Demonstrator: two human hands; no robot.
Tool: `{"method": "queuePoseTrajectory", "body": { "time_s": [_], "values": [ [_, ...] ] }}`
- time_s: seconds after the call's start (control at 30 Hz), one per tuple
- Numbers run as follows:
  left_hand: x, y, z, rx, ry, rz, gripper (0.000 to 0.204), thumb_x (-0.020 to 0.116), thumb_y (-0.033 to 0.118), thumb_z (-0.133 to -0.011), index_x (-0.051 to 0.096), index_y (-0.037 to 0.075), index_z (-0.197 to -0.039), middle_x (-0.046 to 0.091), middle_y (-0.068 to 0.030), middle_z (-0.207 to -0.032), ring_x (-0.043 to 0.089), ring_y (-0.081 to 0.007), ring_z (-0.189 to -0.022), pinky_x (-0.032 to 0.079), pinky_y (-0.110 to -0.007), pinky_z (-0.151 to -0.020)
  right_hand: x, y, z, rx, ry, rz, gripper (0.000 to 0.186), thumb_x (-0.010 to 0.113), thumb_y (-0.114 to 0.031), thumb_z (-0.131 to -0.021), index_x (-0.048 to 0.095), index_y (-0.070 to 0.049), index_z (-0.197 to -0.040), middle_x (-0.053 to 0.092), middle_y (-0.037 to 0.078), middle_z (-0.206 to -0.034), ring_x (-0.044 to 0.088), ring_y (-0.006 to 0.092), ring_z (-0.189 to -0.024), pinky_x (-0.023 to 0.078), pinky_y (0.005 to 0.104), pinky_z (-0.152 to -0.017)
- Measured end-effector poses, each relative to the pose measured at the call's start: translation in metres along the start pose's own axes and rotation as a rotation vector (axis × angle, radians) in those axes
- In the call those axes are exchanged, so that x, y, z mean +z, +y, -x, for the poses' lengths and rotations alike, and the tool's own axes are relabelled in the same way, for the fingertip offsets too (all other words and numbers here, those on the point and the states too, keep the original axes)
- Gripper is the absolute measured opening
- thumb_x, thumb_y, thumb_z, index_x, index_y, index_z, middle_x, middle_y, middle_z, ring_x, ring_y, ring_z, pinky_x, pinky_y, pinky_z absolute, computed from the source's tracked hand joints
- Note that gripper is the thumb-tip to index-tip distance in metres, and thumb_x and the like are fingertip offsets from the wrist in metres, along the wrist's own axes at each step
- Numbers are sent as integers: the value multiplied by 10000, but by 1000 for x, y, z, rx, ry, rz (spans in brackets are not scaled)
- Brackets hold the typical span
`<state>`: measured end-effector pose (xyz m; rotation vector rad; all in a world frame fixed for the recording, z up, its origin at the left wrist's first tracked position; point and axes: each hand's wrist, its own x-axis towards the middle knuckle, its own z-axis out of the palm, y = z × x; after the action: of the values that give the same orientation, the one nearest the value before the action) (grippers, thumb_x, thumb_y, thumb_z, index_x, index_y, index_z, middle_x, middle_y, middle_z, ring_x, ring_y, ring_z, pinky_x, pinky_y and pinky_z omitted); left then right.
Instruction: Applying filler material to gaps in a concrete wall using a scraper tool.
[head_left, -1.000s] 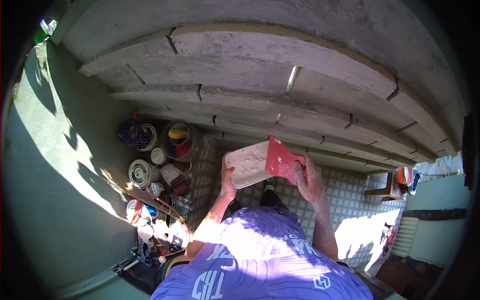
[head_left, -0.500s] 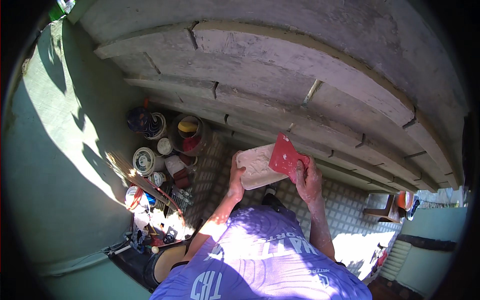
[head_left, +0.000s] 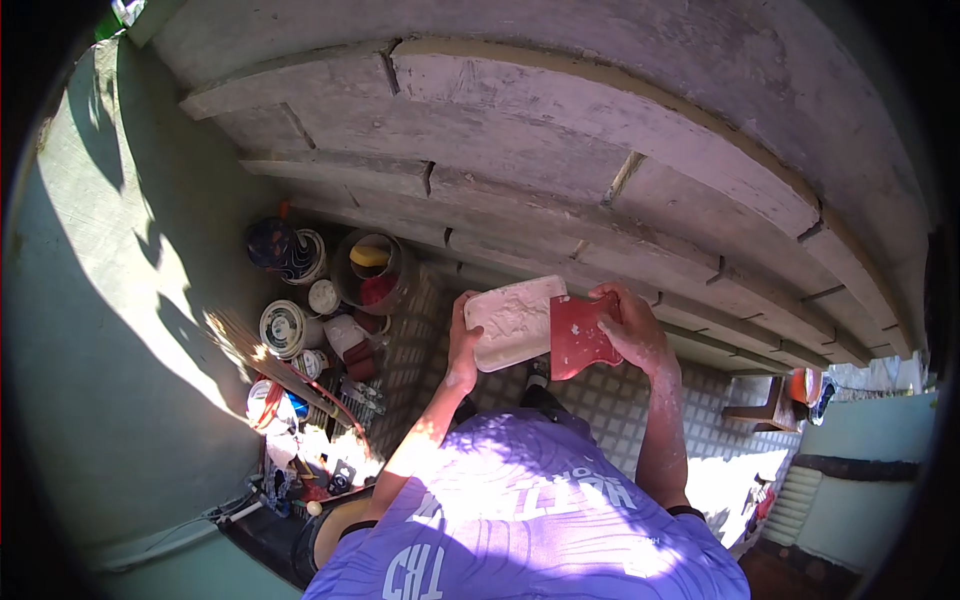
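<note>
- Nearest, below the hands, is a purple short-sleeved shirt (head_left: 560, 480) with pale lettering, partly in bright sun.
- The left hand (head_left: 464, 345) grips the left end of a shallow, pale rectangular tray with rounded corners (head_left: 515, 361), thumb over the near side. The tray is in front of the body, above the floor.
- The right hand (head_left: 637, 330) grasps a flat red scraper (head_left: 580, 335) by its scalloped end, thumb on the upper face.
- To work the paste well, I would hold the tray firm and level, set the scraper's straight edge flat against the rim, and draw it with even pressure so nothing drops off the side.
- The scraper looks thin, its red face flecked with pale spots; its straight edge lies at the tray's right end. Whether it presses on the rim or the paste, I cannot tell.
- The pale pinkish paste (head_left: 515, 318) looks thick and lumpy, ridged across the middle and spread over most of the tray.
- Farther down is the checked tile floor (head_left: 700, 405); beyond the tray rise long grey ledges (head_left: 560, 215).
</note>
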<state>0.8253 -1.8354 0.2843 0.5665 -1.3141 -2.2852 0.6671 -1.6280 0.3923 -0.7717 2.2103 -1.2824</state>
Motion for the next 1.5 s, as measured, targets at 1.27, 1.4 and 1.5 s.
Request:
{"method": "queuePoseTrajectory", "body": {
  "time_s": [1.27,1.4,1.5],
  "values": [
    [-14,-4,23,16,-27,-4,678,496,99,-702,370,49,-1366,433,-108,-1294,399,-214,-1255,266,-307,-1093,29,-24,24,-325,30,605,494,648,-148,-901,442,-82,-1345,643,153,-1043,631,298,-937,498,396,-852],
    [-8,0,23,11,-3,42,664,491,102,-721,368,48,-1371,439,-113,-1298,402,-213,-1255,266,-303,-1092,40,-29,21,-516,187,582,502,694,-154,-859,486,-92,-1312,654,140,-1053,632,318,-946,502,412,-855],
    [-3,3,22,-4,24,23,649,480,85,-732,368,48,-1371,439,-110,-1296,401,-209,-1257,266,-301,-1092,42,-19,20,-536,201,518,461,700,-126,-840,529,-85,-1266,659,136,-1074,638,321,-956,506,412,-857]
  ]
}}
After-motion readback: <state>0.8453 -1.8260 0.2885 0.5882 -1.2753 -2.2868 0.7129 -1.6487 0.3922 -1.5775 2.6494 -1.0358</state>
